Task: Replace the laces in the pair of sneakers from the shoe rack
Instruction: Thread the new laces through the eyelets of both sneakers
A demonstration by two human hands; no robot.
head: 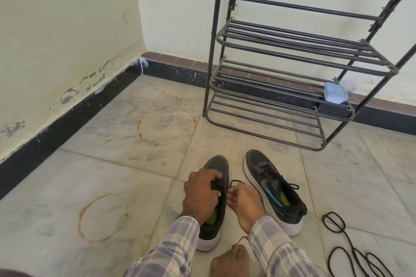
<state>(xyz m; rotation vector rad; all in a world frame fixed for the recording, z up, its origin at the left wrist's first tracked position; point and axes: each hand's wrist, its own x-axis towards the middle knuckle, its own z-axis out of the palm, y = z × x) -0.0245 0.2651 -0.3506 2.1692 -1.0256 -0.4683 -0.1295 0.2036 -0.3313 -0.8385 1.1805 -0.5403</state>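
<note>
Now left hand (201, 193) and right hand (244, 203) pinch the black lace (235, 181) beside a blue-swoosh sneaker (273, 191).

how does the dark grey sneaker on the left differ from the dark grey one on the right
The left hand grips the black lace of the left dark grey sneaker and the right hand pinches a strand; the right dark grey sneaker stands untouched, laced. The right sneaker shows a blue side logo; the left sneaker shows none. Both have white soles and green insoles.
</note>
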